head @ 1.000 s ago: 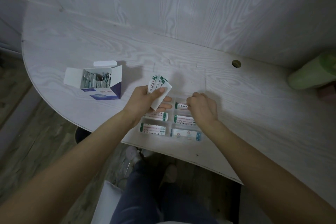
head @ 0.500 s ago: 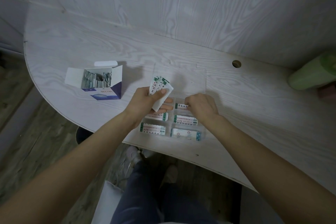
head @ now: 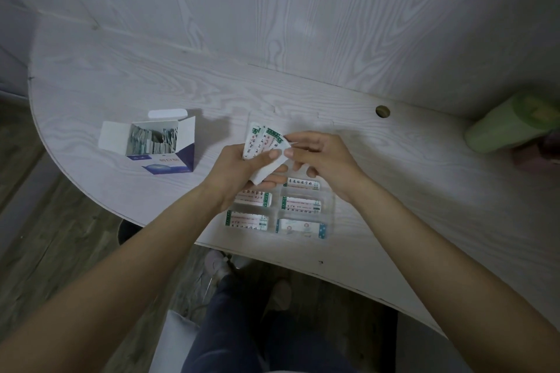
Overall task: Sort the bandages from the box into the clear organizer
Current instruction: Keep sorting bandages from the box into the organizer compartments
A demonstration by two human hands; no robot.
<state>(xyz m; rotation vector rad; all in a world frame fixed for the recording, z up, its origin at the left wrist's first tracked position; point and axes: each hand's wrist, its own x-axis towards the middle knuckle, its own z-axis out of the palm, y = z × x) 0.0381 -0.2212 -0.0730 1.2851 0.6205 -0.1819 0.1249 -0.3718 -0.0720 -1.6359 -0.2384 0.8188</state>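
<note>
My left hand (head: pixel 242 168) grips a fanned stack of white bandages (head: pixel 263 144) with green ends above the clear organizer (head: pixel 328 204). My right hand (head: pixel 321 157) has come up beside it, and its thumb and fingertips pinch the right edge of the stack. The organizer lies near the table's front edge, and its compartments hold several bandages (head: pixel 300 204) laid flat. The open blue and white box (head: pixel 154 145) stands to the left with more bandages inside.
A pale green cylinder (head: pixel 512 124) lies at the right by the wall. A round cable hole (head: pixel 382 111) is in the tabletop behind the hands. The curved table edge (head: pixel 257 257) runs just in front of the organizer; my legs and shoes are below it.
My right hand has lifted from the organizer's upper right compartment, leaving a bandage there, and moved up and left to the stack in my left hand.
</note>
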